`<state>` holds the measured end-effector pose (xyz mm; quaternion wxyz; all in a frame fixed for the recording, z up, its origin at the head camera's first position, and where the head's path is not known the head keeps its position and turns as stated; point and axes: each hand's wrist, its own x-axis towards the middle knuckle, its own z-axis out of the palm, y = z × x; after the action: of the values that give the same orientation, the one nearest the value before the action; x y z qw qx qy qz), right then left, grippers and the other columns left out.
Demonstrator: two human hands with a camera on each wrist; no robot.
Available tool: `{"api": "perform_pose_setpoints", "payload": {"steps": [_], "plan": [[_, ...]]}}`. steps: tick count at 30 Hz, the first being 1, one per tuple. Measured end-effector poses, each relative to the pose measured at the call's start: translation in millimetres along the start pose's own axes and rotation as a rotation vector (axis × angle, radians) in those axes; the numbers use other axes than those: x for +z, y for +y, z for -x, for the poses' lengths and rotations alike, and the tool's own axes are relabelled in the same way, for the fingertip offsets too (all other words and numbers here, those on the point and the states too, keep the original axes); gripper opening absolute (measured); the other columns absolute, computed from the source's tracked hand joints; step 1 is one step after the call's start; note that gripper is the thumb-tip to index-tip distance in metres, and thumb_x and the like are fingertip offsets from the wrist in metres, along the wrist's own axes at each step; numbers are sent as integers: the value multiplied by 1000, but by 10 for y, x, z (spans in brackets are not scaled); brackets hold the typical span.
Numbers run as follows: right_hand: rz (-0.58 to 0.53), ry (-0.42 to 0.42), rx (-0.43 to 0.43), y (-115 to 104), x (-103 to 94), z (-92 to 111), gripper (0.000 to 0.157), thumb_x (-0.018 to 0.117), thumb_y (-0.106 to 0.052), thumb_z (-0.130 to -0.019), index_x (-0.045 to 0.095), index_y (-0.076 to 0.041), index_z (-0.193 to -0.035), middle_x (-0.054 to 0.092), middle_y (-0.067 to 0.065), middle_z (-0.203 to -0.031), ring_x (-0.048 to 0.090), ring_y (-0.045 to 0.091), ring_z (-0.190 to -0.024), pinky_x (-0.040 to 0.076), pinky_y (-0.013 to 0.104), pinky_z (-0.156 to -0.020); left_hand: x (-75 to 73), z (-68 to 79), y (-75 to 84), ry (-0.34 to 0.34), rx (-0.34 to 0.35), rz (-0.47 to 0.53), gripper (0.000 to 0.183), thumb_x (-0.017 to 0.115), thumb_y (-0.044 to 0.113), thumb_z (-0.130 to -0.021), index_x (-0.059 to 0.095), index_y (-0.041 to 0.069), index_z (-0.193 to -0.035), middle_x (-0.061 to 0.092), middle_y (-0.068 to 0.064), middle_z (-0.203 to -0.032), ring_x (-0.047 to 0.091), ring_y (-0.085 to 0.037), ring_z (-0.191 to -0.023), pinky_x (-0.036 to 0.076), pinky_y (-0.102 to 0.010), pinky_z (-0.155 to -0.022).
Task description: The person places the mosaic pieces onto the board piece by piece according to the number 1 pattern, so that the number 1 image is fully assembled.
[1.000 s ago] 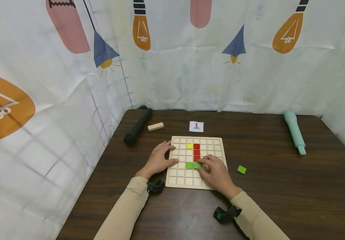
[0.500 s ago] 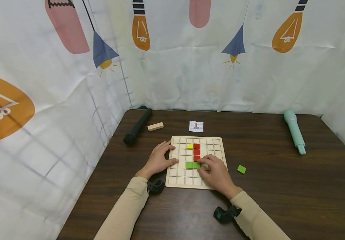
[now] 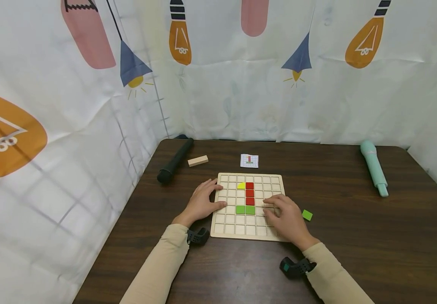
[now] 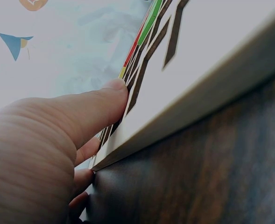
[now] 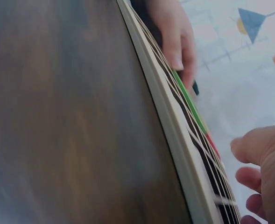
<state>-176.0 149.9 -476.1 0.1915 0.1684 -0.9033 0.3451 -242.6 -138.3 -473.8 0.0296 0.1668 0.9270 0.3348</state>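
Note:
A pale wooden grid board (image 3: pixel 222 229) lies flat on the table. Three red tiles (image 3: pixel 249 193) form a column on it, with a yellow piece (image 3: pixel 241 185) left of the top one. Two green tiles (image 3: pixel 245 210) sit side by side below the column. My left hand (image 3: pixel 199 202) rests at the board's left edge, its thumb (image 4: pixel 107 100) on the top face. Over the board's right part, my right hand (image 3: pixel 288 217) hovers with thumb and fingers apart and nothing between them. A loose green tile (image 3: pixel 307 215) lies on the table just right of that hand.
Behind the board lies a small printed card (image 3: pixel 249 161) with a coloured grid pattern. A wooden block (image 3: pixel 198 161) and a dark tube-shaped object (image 3: pixel 175 161) are at the back left. A mint-green microphone-shaped object (image 3: pixel 373 168) lies on the right. A printed curtain (image 3: pixel 218 97) hangs behind the table.
My right hand has come away from the right-hand green tile and moved right, leaving that tile in its cell. My left hand stays at the board's edge.

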Motion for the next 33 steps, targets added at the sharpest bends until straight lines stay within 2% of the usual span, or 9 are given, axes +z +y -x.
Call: {"api": "perform_pose_setpoints", "payload": {"steps": [10, 20, 27, 33], "plan": [[12, 35, 13, 199, -231, 11, 24, 76, -16, -86, 73, -9, -108, 67, 2, -108, 63, 24, -101, 54, 47, -81, -21, 20, 27, 2, 27, 1, 56, 76, 39, -85, 60, 13, -131, 35, -6, -156, 22, -26, -147, 16, -55, -117], [100, 47, 79, 475, -501, 77, 27, 74, -18, -88, 72, -7, -113, 69, 10, -110, 65, 32, -97, 53, 53, -79, -1, 9, 10, 3, 15, -10, 56, 76, 40, -84, 60, 14, -131, 35, -5, -156, 22, -25, -147, 18, -56, -116], [117, 2, 139, 603, -642, 123, 32, 71, -24, -91, 69, -7, -118, 67, 15, -115, 63, 37, -102, 50, 57, -83, -3, 9, 14, 6, 21, -1, 55, 75, 38, -85, 60, 14, -131, 35, -5, -156, 22, -26, -147, 18, -57, -116], [129, -52, 201, 654, -736, 125, 33, 69, -29, -92, 70, -7, -117, 69, 15, -112, 64, 36, -100, 51, 56, -82, -6, 9, 19, 6, 16, 4, 55, 76, 40, -84, 60, 14, -131, 35, -5, -156, 22, -26, -147, 18, -57, -116]]}}
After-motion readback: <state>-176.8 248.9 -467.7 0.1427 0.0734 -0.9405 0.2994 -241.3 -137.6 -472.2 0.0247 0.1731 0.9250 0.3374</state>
